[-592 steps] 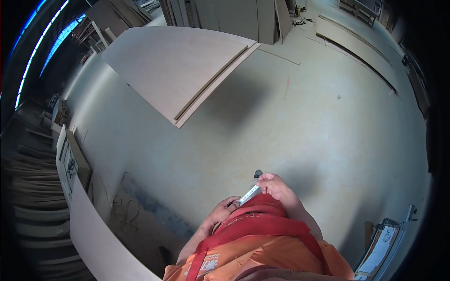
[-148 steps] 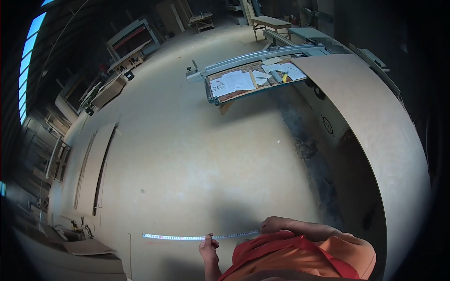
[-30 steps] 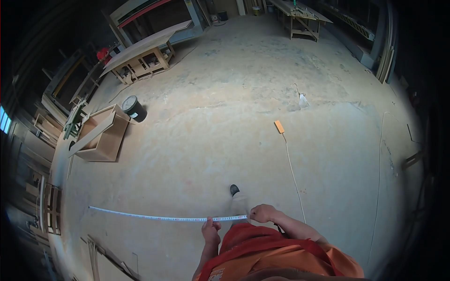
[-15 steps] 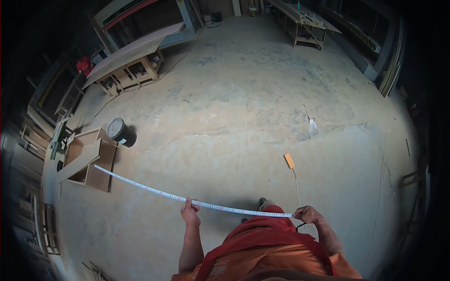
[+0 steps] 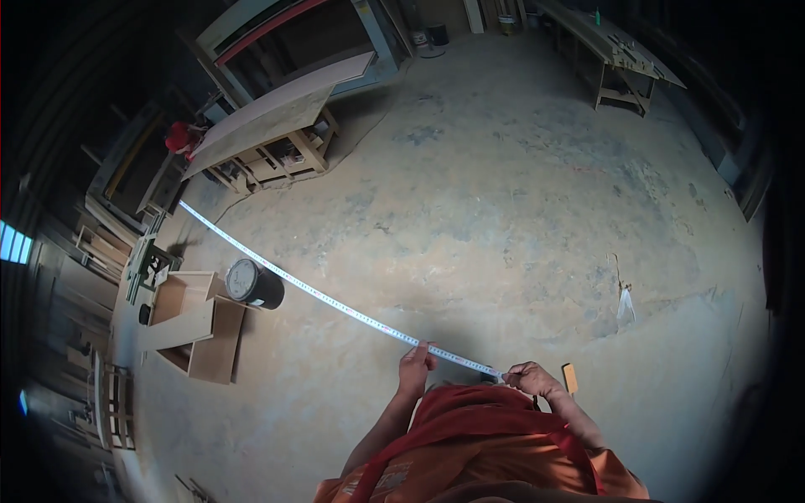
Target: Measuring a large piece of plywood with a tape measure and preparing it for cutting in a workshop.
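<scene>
- One black bucket with a grey lid [image 5: 258, 287] stands on the floor left of centre. The measuring tape [image 5: 344, 308] passes along its upper edge as seen from above; contact between the two cannot be confirmed.
- One pale wooden box [image 5: 228, 339], partly open, lies just beside the bucket, a panel [image 5: 176, 332] slanting across its front.
- One workbench [image 5: 251, 159] stands further off at upper left, bearing a long pale board [image 5: 289, 96]. A co-worker in red [image 5: 179, 138] bends at its left end.
- A second table [image 5: 579, 38] at upper right carries small items, too small to identify, and a green bottle [image 5: 597, 17].
- Two objects lie on the floor at right: an orange block [image 5: 570, 377] near the right hand [image 5: 532, 379], and a white scrap [image 5: 626, 306] well apart from it.
- Measuring tape: blade extended from the right hand, past the left hand [image 5: 417, 366], toward upper left. Whether its far tip rests on anything cannot be told.
- Left hand: narrow grip, thumb upon the blade, fingers curled below.
- Right hand: fingers closed round the tape's near end, back of the hand upward.
- Both forearms rise from the lower edge and converge before a red apron [image 5: 486, 411].
</scene>
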`<act>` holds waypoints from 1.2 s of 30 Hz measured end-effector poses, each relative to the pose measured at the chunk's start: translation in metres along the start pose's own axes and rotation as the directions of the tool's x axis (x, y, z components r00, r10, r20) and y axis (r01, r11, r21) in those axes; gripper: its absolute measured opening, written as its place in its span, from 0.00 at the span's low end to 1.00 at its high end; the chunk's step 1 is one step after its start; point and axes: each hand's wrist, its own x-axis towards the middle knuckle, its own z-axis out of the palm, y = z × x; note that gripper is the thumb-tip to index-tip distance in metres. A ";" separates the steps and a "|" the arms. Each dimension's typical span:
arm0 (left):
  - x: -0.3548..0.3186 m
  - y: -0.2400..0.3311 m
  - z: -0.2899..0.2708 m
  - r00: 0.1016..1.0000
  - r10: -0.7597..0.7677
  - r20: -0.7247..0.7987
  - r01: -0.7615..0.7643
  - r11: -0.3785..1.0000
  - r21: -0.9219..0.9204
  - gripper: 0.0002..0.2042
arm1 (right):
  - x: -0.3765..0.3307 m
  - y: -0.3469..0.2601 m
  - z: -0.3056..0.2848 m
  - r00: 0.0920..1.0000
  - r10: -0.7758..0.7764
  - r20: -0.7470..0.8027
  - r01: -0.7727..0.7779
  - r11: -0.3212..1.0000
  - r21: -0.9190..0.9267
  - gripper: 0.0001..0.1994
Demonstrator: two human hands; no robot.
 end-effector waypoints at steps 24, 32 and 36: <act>0.830 0.341 0.057 0.996 0.076 0.036 -0.072 0.992 -0.106 0.18 | 0.500 -0.175 -0.357 0.848 0.454 -0.272 -0.418 0.890 0.181 0.10; 1.080 0.417 0.136 0.996 0.056 -0.063 -0.060 0.996 -0.071 0.18 | 0.740 -0.271 -0.499 0.933 -0.021 -0.360 0.005 0.999 -0.044 0.12; 1.187 0.482 0.178 0.995 0.083 -0.047 -0.088 0.991 -0.102 0.18 | 0.856 -0.359 -0.600 0.936 0.185 -0.299 -0.153 0.980 0.126 0.12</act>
